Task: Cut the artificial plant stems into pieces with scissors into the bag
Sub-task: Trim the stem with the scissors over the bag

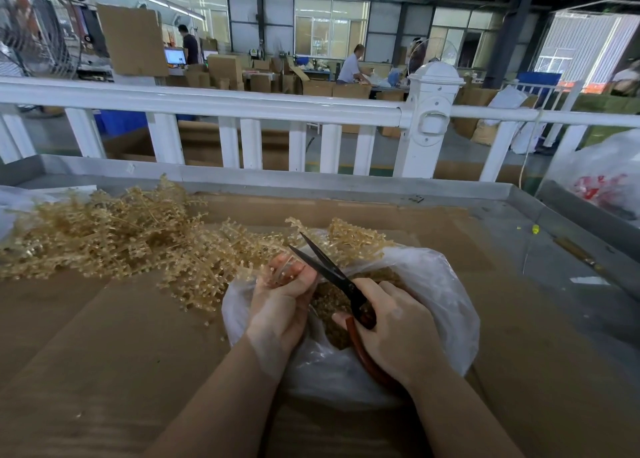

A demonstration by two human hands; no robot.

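A big heap of pale golden artificial plant stems [114, 236] lies on the cardboard-covered table, spreading from the left to the middle. My left hand [280, 305] grips a small bunch of stems [280, 267] just above a clear plastic bag [440, 291]. My right hand [398, 333] holds black scissors [325, 267] with red-brown handles. Their blades are spread apart and point up and left, right beside the held bunch. Cut golden pieces [329, 305] fill the bottom of the bag between my hands.
Brown cardboard [104, 353] covers the table, which has a raised grey rim [277, 180]. A white railing [242, 108] runs behind it. Another plastic bag with red contents [602, 177] sits at the far right. People work among boxes in the background.
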